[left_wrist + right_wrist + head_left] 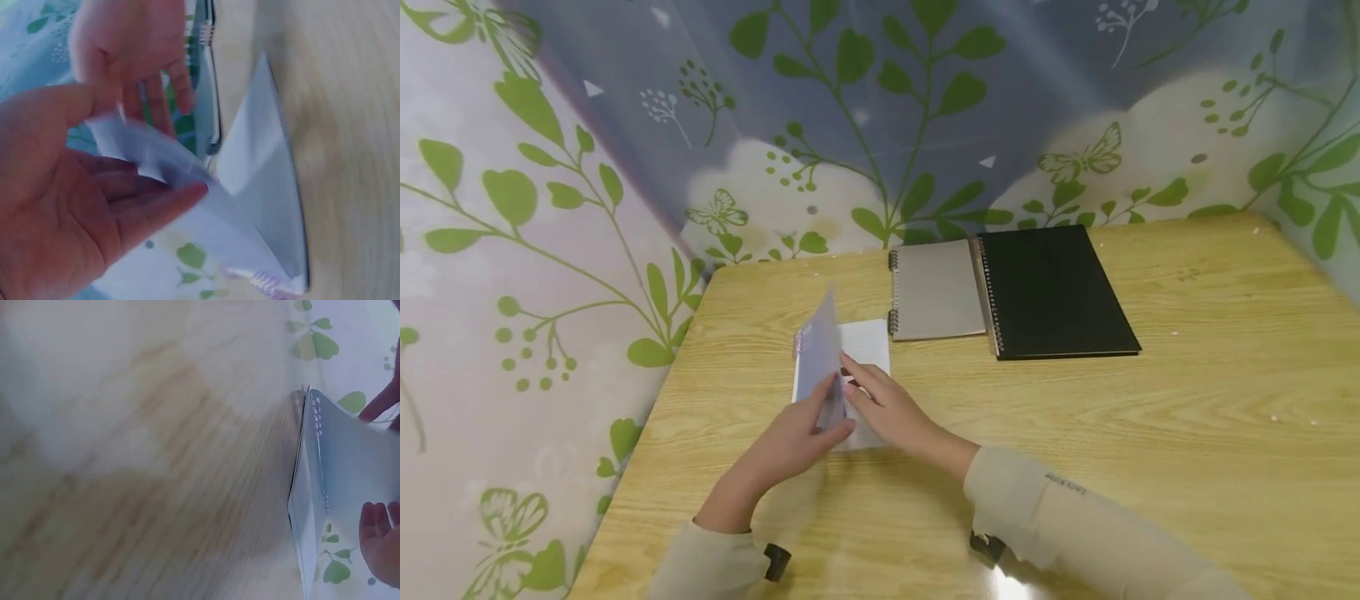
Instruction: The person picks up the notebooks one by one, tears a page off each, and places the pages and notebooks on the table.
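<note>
A small spiral notebook [865,342] with lined white pages lies on the table with its bluish, translucent-looking cover [817,354] raised partway. My left hand [793,437] holds this sheet near its free edge, between thumb and fingers; the left wrist view shows the left hand [69,187] around the bent, blurred sheet [206,212]. Close beside the sheet, on its right, is my right hand [895,412], over the open pages. Its fingers [181,87] extend loosely in the left wrist view and grip nothing visible. The notebook's spiral binding [318,415] shows in the right wrist view.
Behind and to the right lie a grey-beige spiral notebook [938,290] and a larger black spiral notebook [1060,292], side by side. The wooden table [1187,417] meets a leaf-patterned wall covering [880,100] at the back and left.
</note>
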A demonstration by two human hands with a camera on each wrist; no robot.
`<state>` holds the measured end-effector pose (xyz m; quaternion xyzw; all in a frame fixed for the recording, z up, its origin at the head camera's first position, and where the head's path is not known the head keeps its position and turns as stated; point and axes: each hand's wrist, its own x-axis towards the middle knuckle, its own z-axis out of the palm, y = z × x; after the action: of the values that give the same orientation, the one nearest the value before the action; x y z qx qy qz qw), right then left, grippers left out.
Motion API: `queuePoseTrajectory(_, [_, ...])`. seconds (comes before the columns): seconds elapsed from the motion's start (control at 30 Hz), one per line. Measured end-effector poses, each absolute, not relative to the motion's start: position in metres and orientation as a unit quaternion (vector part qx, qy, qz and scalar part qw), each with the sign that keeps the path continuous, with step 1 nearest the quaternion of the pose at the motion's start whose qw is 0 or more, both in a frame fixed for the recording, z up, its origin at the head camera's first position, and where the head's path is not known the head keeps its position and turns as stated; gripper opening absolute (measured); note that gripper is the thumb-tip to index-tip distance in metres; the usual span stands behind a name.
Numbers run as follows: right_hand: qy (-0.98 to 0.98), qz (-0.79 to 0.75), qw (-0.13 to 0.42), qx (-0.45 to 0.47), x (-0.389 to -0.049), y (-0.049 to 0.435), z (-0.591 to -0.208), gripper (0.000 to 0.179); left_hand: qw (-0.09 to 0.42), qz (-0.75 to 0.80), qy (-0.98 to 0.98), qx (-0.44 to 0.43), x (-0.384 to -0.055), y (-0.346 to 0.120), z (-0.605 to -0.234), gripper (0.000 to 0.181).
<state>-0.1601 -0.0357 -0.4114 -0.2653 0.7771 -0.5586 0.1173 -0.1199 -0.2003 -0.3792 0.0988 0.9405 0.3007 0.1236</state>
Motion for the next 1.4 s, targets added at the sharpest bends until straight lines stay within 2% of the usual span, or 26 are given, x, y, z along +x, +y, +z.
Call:
queuePoseTrajectory(0.1, [0.782, -0.542, 0.115, -0.286, -0.164, -0.035, -0.411, 0.049, 0.079, 0.285, 0.952, 0.085, -0.118, -0.203, -0.371, 0.055])
queuePoseTrajectory(0.2, [0.818, -0.478, 0.1, -0.304, -0.17, -0.034, -0.417, 0.05, 0.012, 0.27, 0.962, 0.048, -0.117, -0.21, -0.364, 0.048])
queuePoseTrajectory(0.27, [0.868, -0.382, 0.088, -0.305, -0.174, -0.032, -0.424, 0.051, -0.034, 0.271, 0.962, 0.017, -0.116, -0.219, -0.36, 0.046])
queuePoseTrajectory(0.37, [0.93, -0.214, 0.079, -0.289, -0.178, -0.026, -0.434, 0.057, -0.078, 0.287, 0.954, -0.025, -0.113, -0.234, -0.354, 0.048])
queuePoseTrajectory(0.5, [0.95, -0.108, 0.098, -0.274, -0.182, -0.019, -0.441, 0.064, -0.086, 0.289, 0.949, -0.091, -0.11, -0.256, -0.349, 0.059])
queuePoseTrajectory(0.7, [0.945, -0.117, 0.114, -0.283, -0.18, -0.018, -0.443, 0.066, -0.048, 0.196, 0.962, -0.187, -0.112, -0.291, -0.354, 0.071])
queuePoseTrajectory(0.8, [0.946, -0.111, 0.114, -0.281, -0.18, -0.02, -0.443, 0.068, 0.005, 0.164, 0.966, -0.202, -0.116, -0.308, -0.366, 0.076])
queuePoseTrajectory(1.0, [0.946, -0.11, 0.109, -0.284, -0.18, -0.022, -0.443, 0.067, 0.133, 0.147, 0.959, -0.203, -0.125, -0.336, -0.402, 0.074])
queuePoseTrajectory(1.1, [0.945, -0.11, 0.111, -0.288, -0.18, -0.022, -0.442, 0.067, 0.17, 0.157, 0.951, -0.205, -0.127, -0.343, -0.414, 0.074])
queuePoseTrajectory(1.2, [0.944, -0.106, 0.111, -0.29, -0.181, -0.022, -0.441, 0.067, 0.172, 0.155, 0.953, -0.195, -0.129, -0.342, -0.417, 0.071])
queuePoseTrajectory(1.4, [0.944, -0.11, 0.115, -0.289, -0.182, -0.021, -0.439, 0.067, 0.133, 0.141, 0.972, -0.135, -0.142, -0.318, -0.417, 0.067])
